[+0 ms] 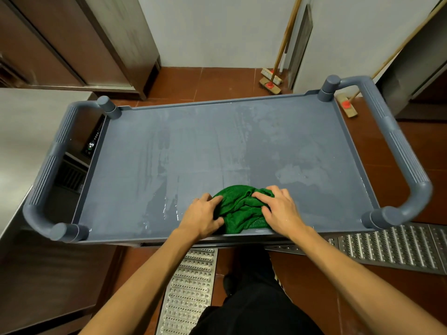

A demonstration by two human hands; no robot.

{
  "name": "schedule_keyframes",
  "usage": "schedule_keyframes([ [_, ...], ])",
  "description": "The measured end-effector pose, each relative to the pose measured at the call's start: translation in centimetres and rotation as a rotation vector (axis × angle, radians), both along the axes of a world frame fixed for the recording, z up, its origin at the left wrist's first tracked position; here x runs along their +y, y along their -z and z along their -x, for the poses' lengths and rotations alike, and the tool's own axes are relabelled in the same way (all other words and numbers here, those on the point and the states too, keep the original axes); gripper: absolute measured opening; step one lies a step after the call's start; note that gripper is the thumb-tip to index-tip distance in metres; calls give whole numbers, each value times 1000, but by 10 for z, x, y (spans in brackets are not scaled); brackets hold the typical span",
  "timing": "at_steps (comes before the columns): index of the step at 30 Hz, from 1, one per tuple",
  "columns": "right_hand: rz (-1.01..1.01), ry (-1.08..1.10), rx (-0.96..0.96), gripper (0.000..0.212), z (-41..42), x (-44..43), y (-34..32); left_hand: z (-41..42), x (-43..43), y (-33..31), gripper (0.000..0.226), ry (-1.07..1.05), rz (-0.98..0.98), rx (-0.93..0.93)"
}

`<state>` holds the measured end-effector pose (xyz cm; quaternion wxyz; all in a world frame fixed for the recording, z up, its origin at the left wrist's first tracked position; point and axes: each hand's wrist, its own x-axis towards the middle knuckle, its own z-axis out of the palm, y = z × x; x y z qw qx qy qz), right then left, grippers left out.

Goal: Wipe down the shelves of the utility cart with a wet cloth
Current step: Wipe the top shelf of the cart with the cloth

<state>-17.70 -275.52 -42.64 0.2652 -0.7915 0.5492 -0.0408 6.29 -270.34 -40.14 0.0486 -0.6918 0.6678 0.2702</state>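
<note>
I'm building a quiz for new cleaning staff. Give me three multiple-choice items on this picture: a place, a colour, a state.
1. Where on the top shelf does the cloth lie? A far left corner; B middle of the near edge; C far right corner.
2. The cloth's colour? A yellow; B white; C green.
3. Which hands are on the cloth? A both; B left only; C neither.
Key: B, it lies bunched at the near rim; C, it is plainly green; A, left hand and right hand both clutch it.
</note>
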Motion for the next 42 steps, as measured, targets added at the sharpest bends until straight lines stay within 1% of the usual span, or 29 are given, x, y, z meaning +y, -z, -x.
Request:
schedule_keyframes([
  [16,-92,13,-90,43,19,29,-1,8,15,-8,67,61,-36,-63],
  [28,-115,-7,-65,42,26,37,-1,9,21,-5,63,62,-29,-35],
  [31,-126,-11,-67,43,26,40,-4,9,23,-4,63,53,-10,-32],
  [34,-190,3,-96,50,29,41,-9,10,25,-3,63,59,4,-37],
  [36,-216,1,-95,58,31,41,-10,13,23,-3,64,77,6,-65],
  [38,-195,-15,-66,62,30,41,-10,18,19,-4,65,102,14,-115],
  [42,-134,-10,-43,55,25,40,-4,23,17,-5,66,147,34,-182],
])
